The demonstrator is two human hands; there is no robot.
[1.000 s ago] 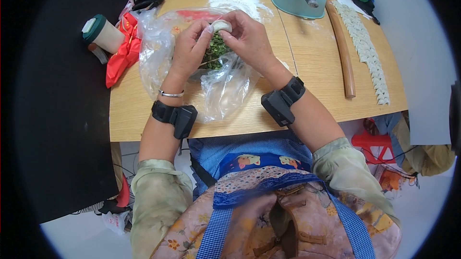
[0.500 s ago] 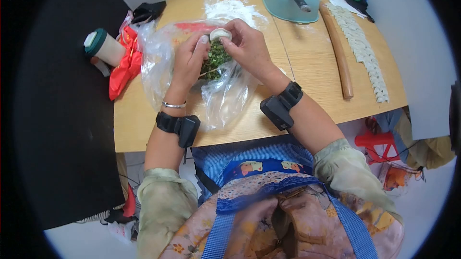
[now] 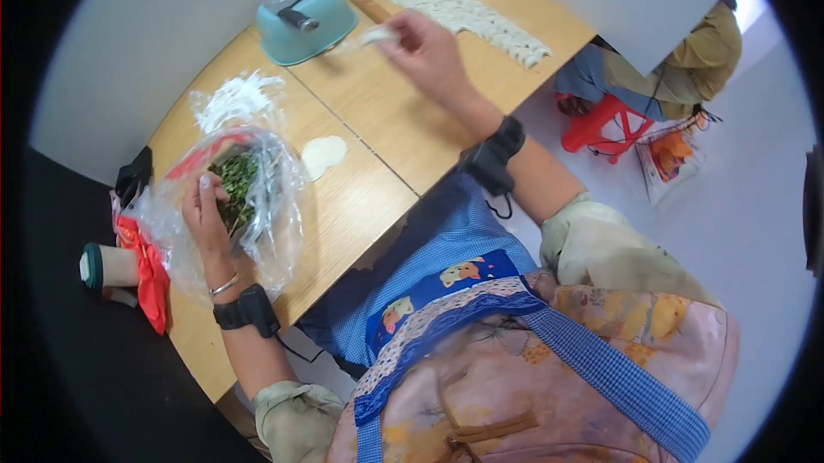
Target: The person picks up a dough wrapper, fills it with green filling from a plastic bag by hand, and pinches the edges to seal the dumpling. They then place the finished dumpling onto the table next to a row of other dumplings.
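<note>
My right hand [image 3: 429,55] is raised over the right part of the table, pinching a pale folded dumpling [image 3: 378,36], which is blurred by motion. Chopped green filling [image 3: 240,188] sits in a clear plastic bag [image 3: 287,223] at the left. Against the filling's near left side rests my left hand [image 3: 206,218], its fingers loosely extended and apparently holding nothing; some fingertips are hidden. Beside the bag, flat round dough wrappers [image 3: 324,157] lie on the wood. Overlapping rows of white dumplings [image 3: 463,17] stretch along the far right side.
An upturned teal basin [image 3: 305,34] bears a cleaver [image 3: 296,17]. Near it lies a wooden rolling pin [image 3: 369,6], partly behind my right hand. White flour [image 3: 240,102] is spread behind the bag. A lidded cup [image 3: 112,266] and red packaging [image 3: 148,270] are at the left.
The view has turned to the right. My right hand has carried the dumpling away from the filling, toward the dumpling rows. My left hand stays at the bag.
</note>
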